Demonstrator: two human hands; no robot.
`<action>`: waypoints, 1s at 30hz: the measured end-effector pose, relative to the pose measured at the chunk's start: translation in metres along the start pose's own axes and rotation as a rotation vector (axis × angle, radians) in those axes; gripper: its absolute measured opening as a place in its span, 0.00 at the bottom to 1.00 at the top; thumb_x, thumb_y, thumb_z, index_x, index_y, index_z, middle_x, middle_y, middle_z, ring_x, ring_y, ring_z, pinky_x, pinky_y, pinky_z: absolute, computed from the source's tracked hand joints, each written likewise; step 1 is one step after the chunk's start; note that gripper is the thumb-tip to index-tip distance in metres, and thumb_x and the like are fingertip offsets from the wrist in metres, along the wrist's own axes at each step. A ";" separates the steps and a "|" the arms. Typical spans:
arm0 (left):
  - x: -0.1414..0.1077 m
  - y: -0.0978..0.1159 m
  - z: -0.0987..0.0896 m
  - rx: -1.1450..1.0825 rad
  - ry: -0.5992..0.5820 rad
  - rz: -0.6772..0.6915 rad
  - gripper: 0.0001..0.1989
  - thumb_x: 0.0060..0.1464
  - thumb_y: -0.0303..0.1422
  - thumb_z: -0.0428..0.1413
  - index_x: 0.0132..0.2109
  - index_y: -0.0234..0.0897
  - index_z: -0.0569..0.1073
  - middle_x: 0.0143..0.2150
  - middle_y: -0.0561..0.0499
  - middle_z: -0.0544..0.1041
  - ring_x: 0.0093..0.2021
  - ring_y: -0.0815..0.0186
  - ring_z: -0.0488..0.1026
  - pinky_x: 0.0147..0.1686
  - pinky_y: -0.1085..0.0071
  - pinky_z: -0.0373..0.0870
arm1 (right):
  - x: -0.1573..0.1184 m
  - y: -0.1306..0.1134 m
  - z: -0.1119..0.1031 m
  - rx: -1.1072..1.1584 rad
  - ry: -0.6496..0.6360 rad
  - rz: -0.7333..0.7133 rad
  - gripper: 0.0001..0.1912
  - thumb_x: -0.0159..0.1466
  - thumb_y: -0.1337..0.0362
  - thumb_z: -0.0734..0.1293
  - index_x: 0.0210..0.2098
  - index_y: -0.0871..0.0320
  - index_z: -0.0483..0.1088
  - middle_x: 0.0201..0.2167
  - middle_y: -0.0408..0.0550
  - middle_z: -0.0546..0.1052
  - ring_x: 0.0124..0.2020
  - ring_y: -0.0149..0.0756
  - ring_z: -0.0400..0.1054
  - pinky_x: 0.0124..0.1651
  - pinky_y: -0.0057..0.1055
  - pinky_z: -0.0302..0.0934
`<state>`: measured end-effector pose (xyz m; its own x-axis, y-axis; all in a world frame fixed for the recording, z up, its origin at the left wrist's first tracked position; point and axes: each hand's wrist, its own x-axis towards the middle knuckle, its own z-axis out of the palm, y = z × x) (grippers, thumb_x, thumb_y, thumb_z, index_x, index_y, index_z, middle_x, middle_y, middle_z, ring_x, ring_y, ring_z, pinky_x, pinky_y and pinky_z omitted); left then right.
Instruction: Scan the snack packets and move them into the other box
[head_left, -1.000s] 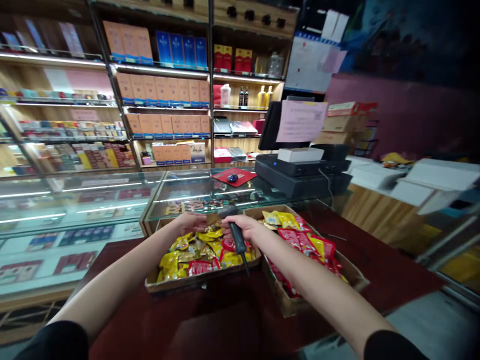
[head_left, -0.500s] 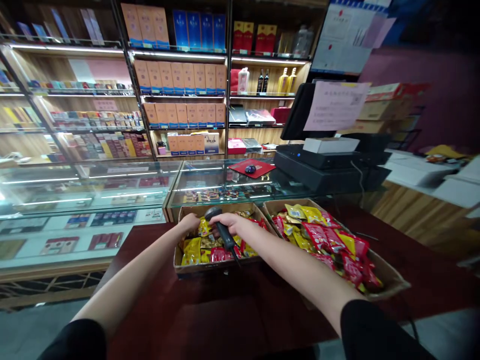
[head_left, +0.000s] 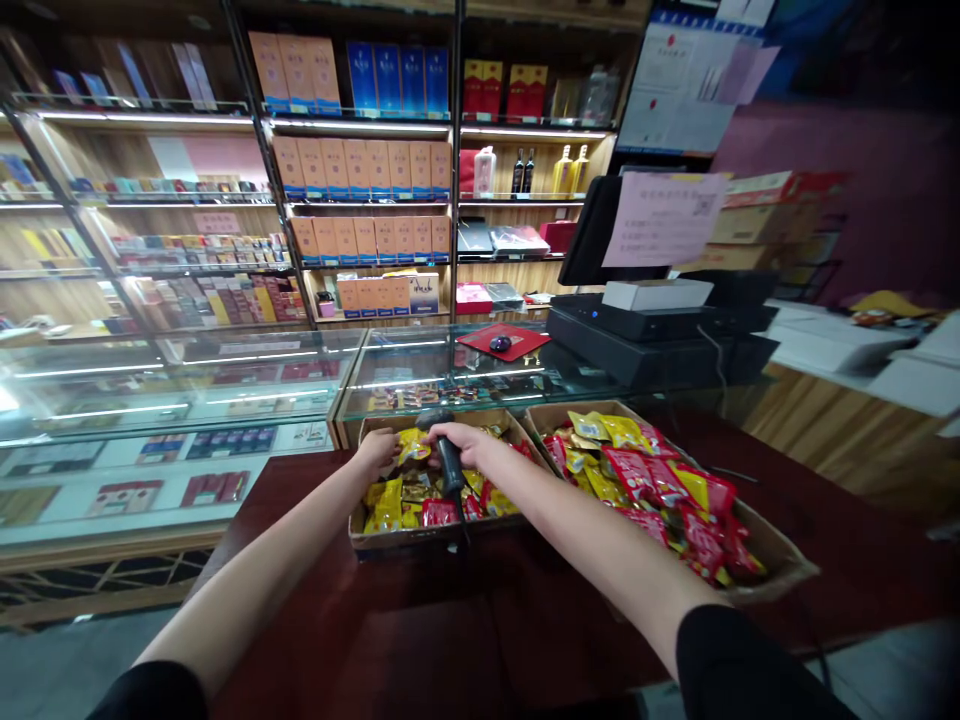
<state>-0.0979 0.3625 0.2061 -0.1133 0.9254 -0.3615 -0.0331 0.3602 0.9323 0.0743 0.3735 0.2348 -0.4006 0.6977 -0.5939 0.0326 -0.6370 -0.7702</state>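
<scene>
My right hand is wrapped round a black handheld barcode scanner, its head pointing away and its cable hanging down toward me. To its left, my left hand pinches the edge of a yellow snack packet, which lies just beside the scanner's head. Both hands are above a cardboard box filled with yellow and red packets. Part of the left fingers is hidden behind the hand. A second cardboard box of red and yellow packets stands to the right.
The boxes stand on a dark red-brown table. Behind it runs a glass display counter with a mouse on a red mat. A monitor and black till stand at the right. Shelves of boxed goods line the back wall.
My left hand has drawn slightly back with the yellow packet, which now shows more clearly. The scanner in my right hand has turned more upright. The view has tilted slightly.
</scene>
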 end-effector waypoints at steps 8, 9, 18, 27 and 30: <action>-0.037 0.021 0.012 -0.023 -0.164 -0.038 0.23 0.36 0.38 0.68 0.39 0.31 0.76 0.39 0.43 0.77 0.36 0.65 0.73 0.33 0.73 0.67 | -0.074 0.001 -0.042 0.168 -0.148 -0.207 0.08 0.53 0.76 0.62 0.32 0.65 0.70 0.25 0.48 0.75 0.30 0.34 0.74 0.43 0.32 0.70; -0.039 0.020 0.014 0.021 -0.144 -0.011 0.23 0.35 0.40 0.68 0.40 0.32 0.76 0.41 0.42 0.77 0.38 0.64 0.73 0.33 0.74 0.66 | -0.081 0.003 -0.045 0.178 -0.149 -0.232 0.09 0.53 0.76 0.62 0.33 0.65 0.70 0.26 0.48 0.75 0.31 0.34 0.74 0.44 0.32 0.70; -0.040 0.015 0.043 -0.103 -0.372 -0.037 0.18 0.45 0.39 0.64 0.41 0.32 0.75 0.36 0.44 0.78 0.34 0.65 0.75 0.33 0.71 0.73 | -0.098 0.026 -0.054 0.197 -0.077 -0.418 0.14 0.50 0.78 0.65 0.36 0.62 0.71 0.34 0.48 0.78 0.36 0.34 0.74 0.45 0.30 0.69; -0.038 0.011 0.054 -0.134 -0.474 -0.152 0.17 0.43 0.28 0.66 0.42 0.32 0.73 0.37 0.42 0.79 0.34 0.60 0.78 0.33 0.64 0.77 | -0.103 0.042 -0.062 0.158 -0.020 -0.385 0.15 0.48 0.77 0.67 0.36 0.62 0.71 0.36 0.49 0.78 0.38 0.35 0.74 0.43 0.31 0.70; -0.034 0.007 0.058 -0.100 -0.428 -0.134 0.17 0.41 0.28 0.67 0.41 0.32 0.74 0.36 0.43 0.79 0.32 0.62 0.78 0.32 0.68 0.77 | -0.112 0.047 -0.059 0.104 0.104 -0.385 0.13 0.49 0.77 0.67 0.34 0.61 0.71 0.35 0.49 0.77 0.38 0.35 0.73 0.41 0.30 0.70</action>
<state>-0.0369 0.3406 0.2242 0.3186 0.8443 -0.4308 -0.1178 0.4862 0.8658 0.1748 0.2842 0.2514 -0.2710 0.9174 -0.2915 -0.1968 -0.3492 -0.9161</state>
